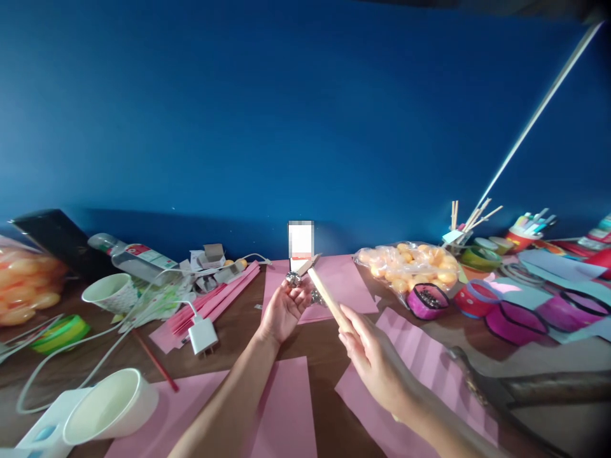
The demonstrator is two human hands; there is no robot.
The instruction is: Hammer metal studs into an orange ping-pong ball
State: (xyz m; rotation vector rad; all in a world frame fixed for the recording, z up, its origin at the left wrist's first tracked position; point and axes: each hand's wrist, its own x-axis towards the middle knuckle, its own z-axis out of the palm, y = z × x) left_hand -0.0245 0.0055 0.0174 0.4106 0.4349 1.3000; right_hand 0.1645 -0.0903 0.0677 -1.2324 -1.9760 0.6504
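Note:
My left hand (286, 313) is held palm up in the middle, fingers curled, with a shiny round metal ball (293, 278) at its fingertips. Another shiny metal piece (316, 297) shows beside those fingers, partly hidden; whether it joins the ball or the stick I cannot tell. In my right hand (370, 353) is a pale wooden stick (325, 295), gripped at its lower part and slanting up to the left, its upper end close to my left fingers. Behind both hands a pink paper sheet (348, 280) lies by the wall, and a small upright item with a blurred-out face (301, 240) stands there.
Pink sheets (289, 407), one pleated (410, 356), cover the front. Left are paper cups (112, 407), a white charger (203, 335) with cables, pink strips (219, 299) and a plastic bottle (143, 257). Right are bagged orange balls (410, 264), purple containers (515, 322) and a dark curved bar (548, 388).

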